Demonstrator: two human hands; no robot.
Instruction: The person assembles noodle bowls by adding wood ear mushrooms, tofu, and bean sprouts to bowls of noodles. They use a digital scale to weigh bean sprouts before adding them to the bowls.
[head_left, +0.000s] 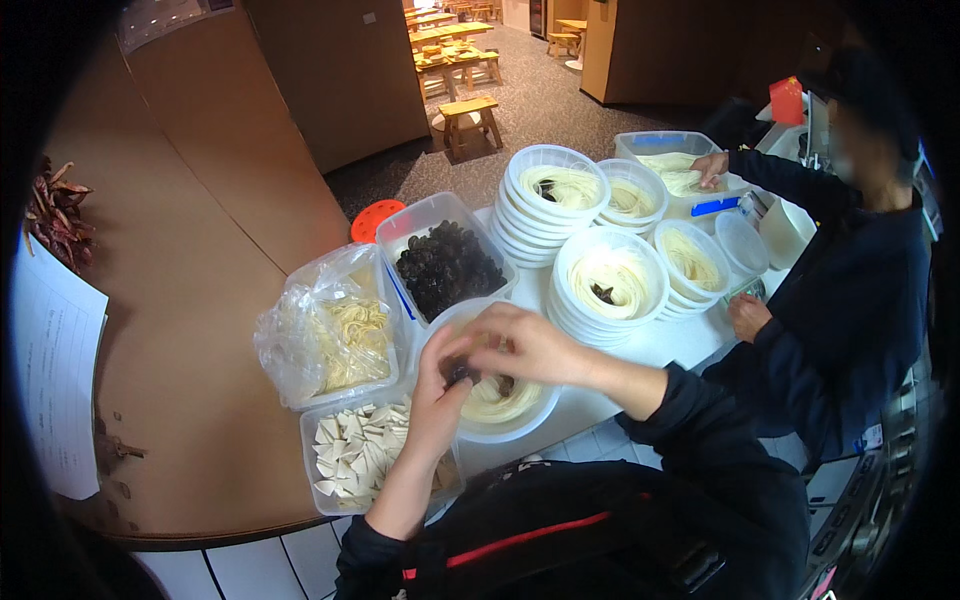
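My left hand (437, 386) holds dark pieces of what looks like wood ear fungus (459, 370) over a round white plastic bowl (550, 411). Above the same bowl, my right hand (529, 346) reaches across with bent, blurred fingers close to those pieces. Whether it grips any of them cannot be made out. Pale thin noodles (495, 409) fill the bowl, with a dark piece lying on top. Behind my hands stands a clear tub (512, 281) heaped with dark fungus (450, 270). White wedge-cut pieces (352, 454) lie in another tub beneath my left forearm.
A bag-lined tub of yellowish strips (356, 337) stands on the left. Stacked bowls of noodles (559, 187) and a nearer stack (609, 285) rise at right. A co-worker (840, 300) has one hand in a noodle tub (667, 142). An orange perforated lid (377, 217) lies behind.
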